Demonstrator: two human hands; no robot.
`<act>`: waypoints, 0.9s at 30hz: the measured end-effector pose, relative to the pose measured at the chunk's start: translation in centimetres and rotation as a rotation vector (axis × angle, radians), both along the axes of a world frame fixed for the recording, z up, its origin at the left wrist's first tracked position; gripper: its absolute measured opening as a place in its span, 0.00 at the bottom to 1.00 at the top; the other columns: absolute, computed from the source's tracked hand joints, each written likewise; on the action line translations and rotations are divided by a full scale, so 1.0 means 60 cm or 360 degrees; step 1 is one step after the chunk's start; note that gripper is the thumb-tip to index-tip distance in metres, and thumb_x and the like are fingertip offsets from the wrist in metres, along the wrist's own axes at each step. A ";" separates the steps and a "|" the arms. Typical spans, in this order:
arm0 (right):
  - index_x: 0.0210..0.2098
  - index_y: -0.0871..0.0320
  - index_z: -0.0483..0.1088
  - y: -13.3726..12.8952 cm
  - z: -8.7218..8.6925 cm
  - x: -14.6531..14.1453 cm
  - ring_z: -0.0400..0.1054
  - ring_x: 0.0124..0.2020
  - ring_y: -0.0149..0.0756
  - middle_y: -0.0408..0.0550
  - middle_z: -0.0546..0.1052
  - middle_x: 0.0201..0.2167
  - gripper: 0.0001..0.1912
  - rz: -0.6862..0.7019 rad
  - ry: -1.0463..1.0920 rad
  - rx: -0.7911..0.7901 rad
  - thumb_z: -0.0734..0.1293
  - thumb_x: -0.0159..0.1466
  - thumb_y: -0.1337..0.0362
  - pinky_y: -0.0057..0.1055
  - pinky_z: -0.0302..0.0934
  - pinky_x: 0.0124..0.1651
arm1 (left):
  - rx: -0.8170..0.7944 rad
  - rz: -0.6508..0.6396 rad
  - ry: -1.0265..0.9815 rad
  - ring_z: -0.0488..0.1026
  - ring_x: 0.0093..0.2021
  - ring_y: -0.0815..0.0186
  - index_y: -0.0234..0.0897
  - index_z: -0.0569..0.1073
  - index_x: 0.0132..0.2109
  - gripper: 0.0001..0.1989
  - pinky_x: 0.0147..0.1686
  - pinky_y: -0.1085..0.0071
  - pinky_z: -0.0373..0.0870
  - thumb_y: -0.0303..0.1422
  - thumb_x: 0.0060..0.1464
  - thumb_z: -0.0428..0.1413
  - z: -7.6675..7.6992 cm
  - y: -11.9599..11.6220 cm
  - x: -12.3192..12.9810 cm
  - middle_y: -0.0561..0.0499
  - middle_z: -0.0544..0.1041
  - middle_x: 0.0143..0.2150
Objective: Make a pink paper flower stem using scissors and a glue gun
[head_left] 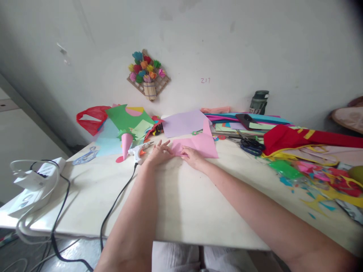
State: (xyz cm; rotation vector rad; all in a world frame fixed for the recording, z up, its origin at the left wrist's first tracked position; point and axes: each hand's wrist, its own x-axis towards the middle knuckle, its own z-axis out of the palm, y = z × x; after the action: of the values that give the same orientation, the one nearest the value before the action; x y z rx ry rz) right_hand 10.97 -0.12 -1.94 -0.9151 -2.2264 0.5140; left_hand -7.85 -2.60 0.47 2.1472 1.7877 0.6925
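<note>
A sheet of pink paper [207,146] lies on the table in front of me, its near left edge between my hands. My left hand [160,153] is at that edge, thumb and forefinger closed on the corner while the other fingers stick up, apart. My right hand [194,158] pinches the same edge a little further right. Just left of my left hand, a white glue gun [137,152] rests on the table. Beside it stands a pink paper cone with a green jagged top [126,143]. The fingertips are small and partly hidden.
Left are a power strip [36,185] with cables and a bundle of blue-white cord [86,155]. Coloured sheets, including a lilac one [184,122], lie along the wall. Right are black scissors [251,145], red cloth [295,138] and paper scraps [314,200]. A dark bottle [258,102] stands behind.
</note>
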 end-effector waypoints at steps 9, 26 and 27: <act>0.19 0.60 0.65 0.009 -0.007 0.014 0.66 0.42 0.35 0.51 0.73 0.36 0.08 -0.0070 0.0148 0.0102 0.63 0.48 0.77 0.31 0.58 0.46 | 0.0287 -0.0178 0.0095 0.48 0.59 0.59 0.41 0.73 0.25 0.06 0.55 0.62 0.47 0.37 0.37 0.58 0.004 -0.002 0.032 0.54 0.61 0.56; 0.26 0.54 0.70 -0.015 0.026 0.005 0.66 0.38 0.33 0.41 0.73 0.38 0.03 -0.0271 -0.0308 0.0084 0.64 0.53 0.63 0.27 0.58 0.37 | 0.0012 0.0150 -0.0303 0.68 0.28 0.69 0.38 0.71 0.27 0.13 0.27 0.75 0.63 0.42 0.35 0.57 -0.007 -0.022 0.021 0.54 0.72 0.26; 0.26 0.54 0.70 -0.015 0.028 0.003 0.66 0.37 0.33 0.41 0.73 0.38 0.04 -0.0290 -0.0339 0.0073 0.64 0.53 0.62 0.27 0.57 0.36 | 0.0050 0.0155 -0.0325 0.68 0.29 0.69 0.37 0.70 0.28 0.14 0.28 0.75 0.63 0.43 0.36 0.57 -0.007 -0.025 0.023 0.54 0.72 0.27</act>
State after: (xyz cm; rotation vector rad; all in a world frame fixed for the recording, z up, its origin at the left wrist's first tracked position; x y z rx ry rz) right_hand 11.16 -1.00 -0.25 -1.1819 -2.3017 0.2917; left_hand -6.49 -4.09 0.05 1.9397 1.7915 0.9330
